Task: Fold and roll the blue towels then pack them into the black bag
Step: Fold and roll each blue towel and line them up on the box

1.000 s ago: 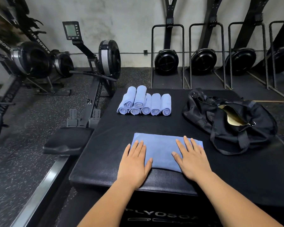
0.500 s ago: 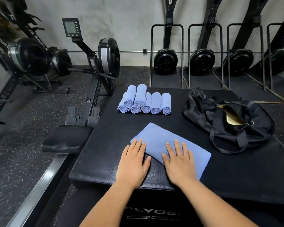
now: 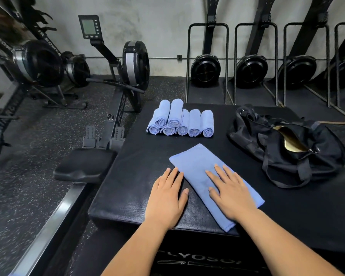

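Seven rolled towels (image 3: 194, 124), apparently, on black padded box (image 3: 143, 166) beside rower (image 3: 135, 64).

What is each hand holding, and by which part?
Nothing gripped. Right hand lies flat on the folded towel, near half; left hand flat on the black box beside it.

folded blue towel (image 3: 203, 172) diagonal at frame centre, right hand (image 3: 230, 193) flat on it | left hand (image 3: 166, 198) flat on black box (image 3: 127, 186), perhaps touching towel edge | rolled towels (image 3: 180, 121) upper centre | black bag (image 3: 287, 146) open, right
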`<state>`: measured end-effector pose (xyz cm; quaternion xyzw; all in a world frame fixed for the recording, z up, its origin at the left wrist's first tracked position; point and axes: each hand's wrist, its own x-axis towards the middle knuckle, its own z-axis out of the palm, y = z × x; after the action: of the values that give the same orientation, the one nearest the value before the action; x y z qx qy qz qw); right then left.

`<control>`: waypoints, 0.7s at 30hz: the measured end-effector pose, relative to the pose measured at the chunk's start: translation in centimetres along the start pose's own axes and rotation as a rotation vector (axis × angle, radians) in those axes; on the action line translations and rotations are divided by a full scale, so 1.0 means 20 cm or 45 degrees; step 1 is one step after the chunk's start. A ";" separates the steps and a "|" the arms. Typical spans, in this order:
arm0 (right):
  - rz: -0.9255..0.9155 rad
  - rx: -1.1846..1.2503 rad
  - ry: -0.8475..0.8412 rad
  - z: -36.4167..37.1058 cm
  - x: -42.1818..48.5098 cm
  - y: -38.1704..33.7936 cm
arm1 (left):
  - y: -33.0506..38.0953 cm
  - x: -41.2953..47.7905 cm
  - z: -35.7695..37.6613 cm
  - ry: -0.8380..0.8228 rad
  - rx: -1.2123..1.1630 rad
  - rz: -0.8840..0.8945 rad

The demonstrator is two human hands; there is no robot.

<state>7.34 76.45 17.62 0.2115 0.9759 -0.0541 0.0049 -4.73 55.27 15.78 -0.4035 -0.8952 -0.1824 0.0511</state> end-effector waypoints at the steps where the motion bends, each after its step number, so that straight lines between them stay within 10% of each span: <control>1: 0.091 0.028 0.028 0.01 0.00 -0.05 | 0.00 0.00 -0.01 0.004 -0.014 0.003; 10: 0.517 0.380 -0.031 0.02 0.01 -0.37 | -0.01 -0.04 -0.05 -0.028 -0.177 0.172; 21: -0.022 0.037 -0.034 0.06 -0.16 -0.05 | -0.02 -0.03 -0.02 -0.119 0.015 0.315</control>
<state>9.75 74.06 16.61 0.2022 0.9767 -0.0710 0.0142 -4.63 54.42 15.98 -0.5186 -0.8410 -0.1505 0.0338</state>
